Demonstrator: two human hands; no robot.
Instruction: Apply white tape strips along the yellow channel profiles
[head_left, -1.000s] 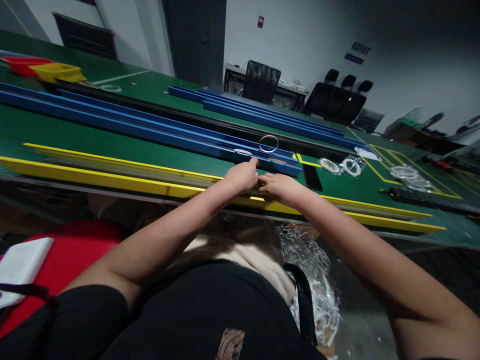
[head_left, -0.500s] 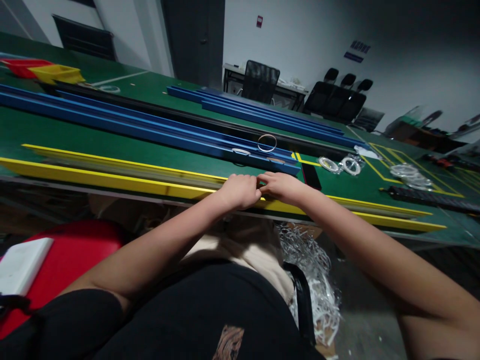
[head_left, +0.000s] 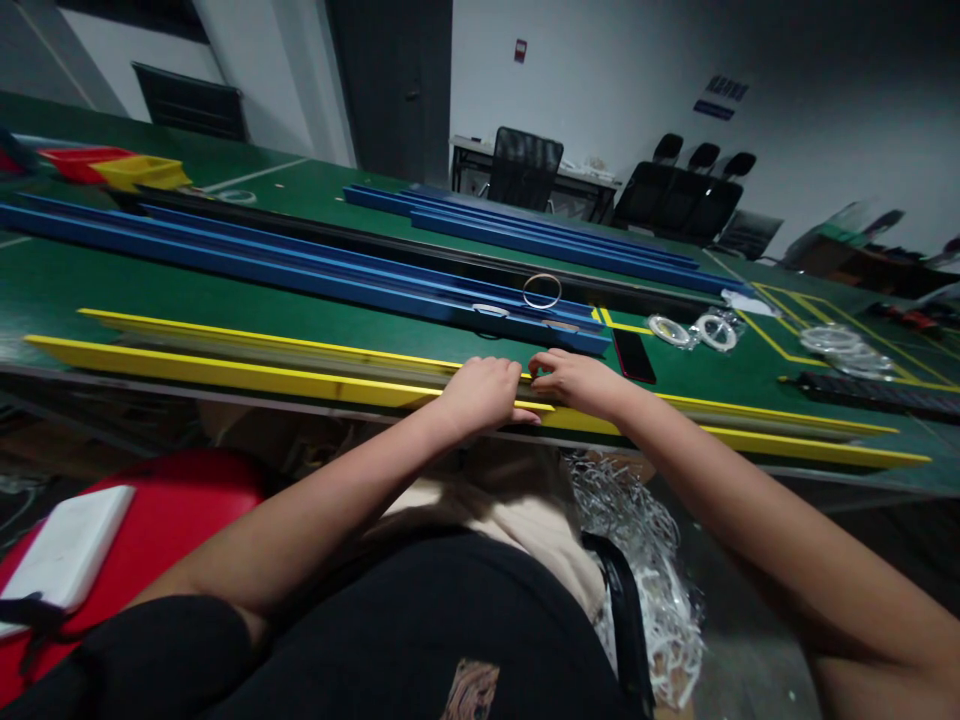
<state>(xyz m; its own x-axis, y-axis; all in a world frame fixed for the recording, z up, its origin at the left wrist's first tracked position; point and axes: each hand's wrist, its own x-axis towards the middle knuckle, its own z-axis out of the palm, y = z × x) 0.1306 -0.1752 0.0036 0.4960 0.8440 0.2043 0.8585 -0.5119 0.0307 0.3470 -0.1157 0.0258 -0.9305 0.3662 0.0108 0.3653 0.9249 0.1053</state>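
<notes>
A long yellow channel (head_left: 247,377) lies along the near edge of the green table, its two thin walls standing up. My left hand (head_left: 484,392) is closed over its near wall around the middle, the thumb stretched along the side towards me. Close by on the right, my right hand (head_left: 576,383) reaches into the channel with bent fingers pressed together. Whatever those fingertips hold, if anything, is too small or hidden to make out. A small gap separates the two hands.
Blue channels (head_left: 315,268) and a black rail lie beyond. A tape ring (head_left: 541,291) stands on one blue channel. To the right are a phone (head_left: 634,356), wrapped white coils (head_left: 716,331) and a black strip (head_left: 877,393). Red and yellow bins (head_left: 142,173) sit far left; a red stool (head_left: 187,500) stands below.
The hands have drawn slightly apart, and my left thumb now extends along the near wall. The whole view has shifted a little, so the table's things appear lower and further right.
</notes>
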